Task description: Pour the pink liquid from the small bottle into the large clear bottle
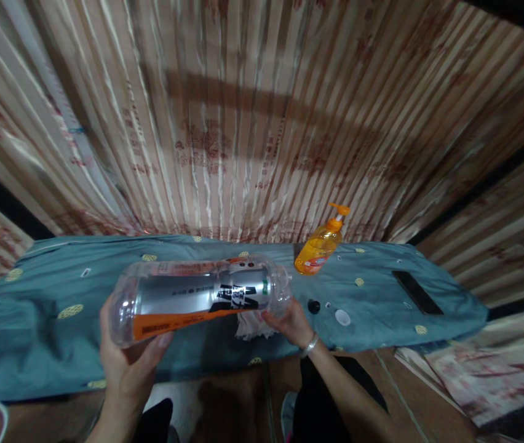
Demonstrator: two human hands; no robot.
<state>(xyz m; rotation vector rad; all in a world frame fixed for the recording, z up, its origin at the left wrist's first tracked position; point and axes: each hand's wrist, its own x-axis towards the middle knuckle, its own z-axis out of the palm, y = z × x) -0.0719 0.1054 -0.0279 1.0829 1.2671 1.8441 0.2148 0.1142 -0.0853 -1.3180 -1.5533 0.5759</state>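
Left hand [126, 360], lower centre of frame, is cupped under the base of a large clear plastic bottle [197, 298] held sideways above the teal-covered tabletop [35, 307]. Right hand [289, 323] has its fingers closed at the neck end. Silver-and-orange label noted. Judged empty: light, slick, crushable, best supported at both ends

Left hand [126, 360], right hand [292, 323] hold bottle [197, 298] sideways.

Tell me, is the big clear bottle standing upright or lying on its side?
On its side. The clear bottle is horizontal above the teal cloth, left hand under its base, right hand at its neck.
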